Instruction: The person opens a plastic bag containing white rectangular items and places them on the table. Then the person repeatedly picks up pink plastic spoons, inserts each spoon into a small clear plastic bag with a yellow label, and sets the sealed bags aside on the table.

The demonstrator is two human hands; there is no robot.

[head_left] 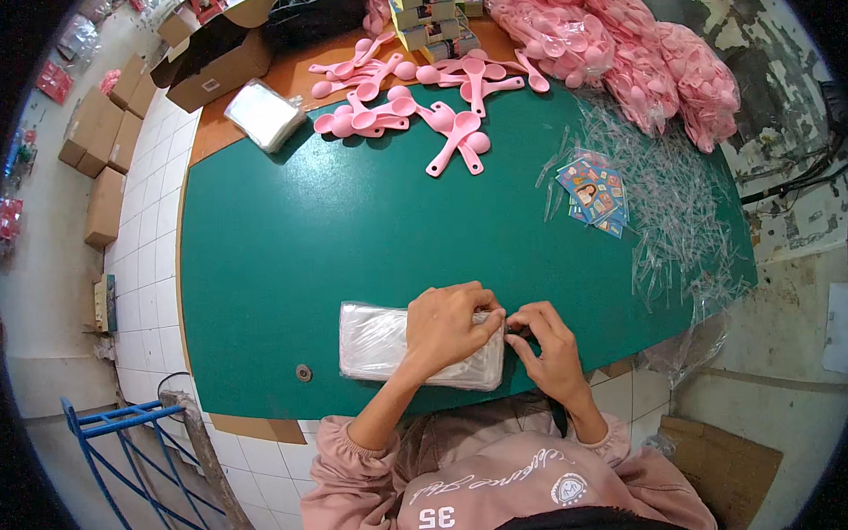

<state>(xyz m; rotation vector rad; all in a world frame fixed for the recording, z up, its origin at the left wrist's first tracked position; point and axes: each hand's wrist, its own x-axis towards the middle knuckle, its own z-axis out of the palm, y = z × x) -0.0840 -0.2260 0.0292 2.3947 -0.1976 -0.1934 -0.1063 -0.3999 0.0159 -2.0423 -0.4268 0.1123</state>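
Note:
A flat stack of clear plastic bags [375, 341] lies near the front edge of the green table [283, 242]. My left hand [451, 325] rests across the stack, thumb and forefinger pinched together at its upper right corner. Just beyond that corner is my right hand [550, 352], its thumb and bent fingers drawn together close to the left fingertips. What is between the fingertips is too small to make out; a small dark spot shows there.
Pink scoops [457, 142] lie in piles at the back, beside stacked small boxes [427, 22] and bagged pink scoops [566, 45]. A second bag stack [265, 116] sits back left. To the right are blue printed cards [592, 194] and a heap of clear plastic strips [679, 200].

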